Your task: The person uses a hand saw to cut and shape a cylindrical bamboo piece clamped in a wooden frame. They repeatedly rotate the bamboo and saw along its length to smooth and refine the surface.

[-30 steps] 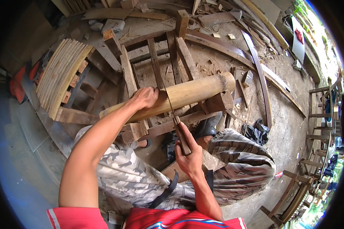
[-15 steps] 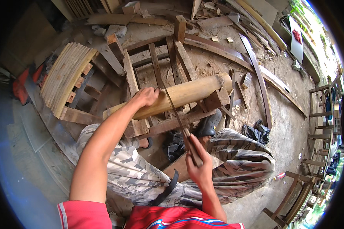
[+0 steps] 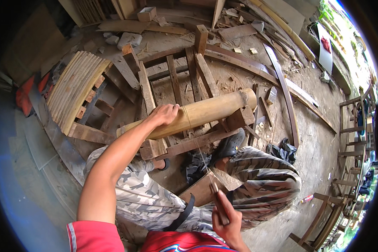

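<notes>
A thick yellow bamboo pole point(image 3: 216, 108) lies across wooden blocks on a low wooden frame point(image 3: 172, 75). My left hand point(image 3: 164, 114) presses down on top of the pole near its left half. My right hand point(image 3: 226, 215) is close to my body and grips the handle of a thin hand saw point(image 3: 202, 159). The blade runs from my fist up to the pole just right of my left hand. My knees in camouflage trousers flank the saw, and my dark shoe point(image 3: 231, 145) rests against a beam under the pole.
A curved panel of bamboo slats point(image 3: 75, 90) lies at the left. Long planks point(image 3: 281, 80), offcuts and shavings cover the dirt floor behind. Wooden chair frames point(image 3: 357, 126) stand at the right, with a dark cloth point(image 3: 283, 150) near my right knee.
My right hand has pulled the saw back toward my body, drawing the blade across the pole. My left hand has stayed on the bamboo.
</notes>
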### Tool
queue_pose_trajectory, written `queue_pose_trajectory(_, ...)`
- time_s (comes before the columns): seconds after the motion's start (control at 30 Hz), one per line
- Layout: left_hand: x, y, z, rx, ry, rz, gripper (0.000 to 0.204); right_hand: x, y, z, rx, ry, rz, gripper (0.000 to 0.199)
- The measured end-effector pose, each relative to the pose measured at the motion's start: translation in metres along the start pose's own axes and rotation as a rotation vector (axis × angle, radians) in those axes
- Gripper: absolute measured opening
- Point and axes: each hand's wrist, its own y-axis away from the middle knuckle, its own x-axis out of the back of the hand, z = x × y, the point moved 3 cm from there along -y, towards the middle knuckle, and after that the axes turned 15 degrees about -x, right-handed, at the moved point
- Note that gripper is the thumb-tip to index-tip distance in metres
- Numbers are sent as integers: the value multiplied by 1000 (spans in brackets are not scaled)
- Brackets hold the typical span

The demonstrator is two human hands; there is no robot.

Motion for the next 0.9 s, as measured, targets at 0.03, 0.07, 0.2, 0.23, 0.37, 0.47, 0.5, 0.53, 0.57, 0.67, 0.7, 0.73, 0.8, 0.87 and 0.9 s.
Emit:
queue_pose_trajectory(0.03,1,1,0,27,9,-16,63,-5,-14,-3,49,-3,53,56)
queue_pose_trajectory(0.07,2,1,1,53,20,-30,62,-11,-28,1,29,-67,55,57)
queue_pose_trajectory(0.2,9,3,18,27,6,-27,62,-28,-70,1,155,-75,92,64)
queue_pose_trajectory(0.23,15,5,19,2,-4,-19,63,-32,-73,-2,155,-78,73,64)
queue_pose_trajectory(0.37,10,4,3,15,-7,52,64,-35,-75,-8,206,-51,75,63)
queue_pose_trajectory(0.47,15,2,12,78,13,-16,65,-32,-76,-3,194,-60,61,63)
queue_pose_trajectory(0.5,17,3,15,98,22,-55,65,-30,-76,-4,164,-64,45,63)
queue_pose_trajectory(0.53,17,3,13,91,18,-25,66,-29,-76,-5,136,-70,32,63)
queue_pose_trajectory(0.57,16,4,13,83,14,4,66,-28,-77,-6,155,-77,23,62)
queue_pose_trajectory(0.67,15,3,13,55,-6,44,67,-28,-78,-10,133,-95,-6,62)
queue_pose_trajectory(0.7,16,1,13,45,-13,50,67,-28,-77,-11,148,-85,4,62)
queue_pose_trajectory(0.73,15,0,13,53,-15,28,68,-29,-75,-9,160,-70,12,62)
queue_pose_trajectory(0.8,12,-4,14,71,-17,-16,70,-30,-74,-7,175,-60,26,62)
queue_pose_trajectory(0.87,9,-4,7,82,-14,-16,71,-32,-74,-4,182,-75,24,62)
queue_pose_trajectory(0.9,8,-4,4,87,-12,-16,71,-32,-74,-4,168,-70,18,62)
